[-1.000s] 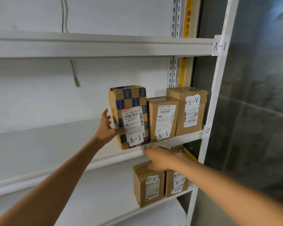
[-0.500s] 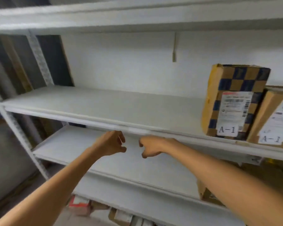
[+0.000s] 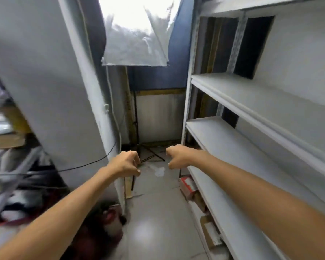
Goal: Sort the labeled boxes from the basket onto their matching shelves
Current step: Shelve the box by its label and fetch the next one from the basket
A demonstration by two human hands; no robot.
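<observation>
White steel shelves (image 3: pixel 238 139) run bare along my right side now, where a moment ago I was facing the A-1 row with the checkered box and two plain cartons standing on it; I have turned away to the left, so that end of the rack and all its labelled boxes have slipped out of sight behind my right shoulder. My left hand (image 3: pixel 127 163) had been steadying the checkered box and my right hand (image 3: pixel 178 156) resting on the shelf lip; both have let go and now hang out ahead of me over the aisle, fingers curled loosely inward into soft fists, gripping nothing, close together but not touching. Beyond them I see the grey floor (image 3: pixel 154 228), a light stand (image 3: pixel 137 136) with its bright diffuser (image 3: pixel 137 34) at the far end, and a white pillar (image 3: pixel 51 77) on my left with blurred clutter at its foot. Down low on the right, under the bottom shelf, a few cartons (image 3: pixel 188 186) sit on the floor; I cannot read any label on them. No basket shows anywhere in view, so I judge that last box is placed and I am swinging round to find the basket for the next one.
</observation>
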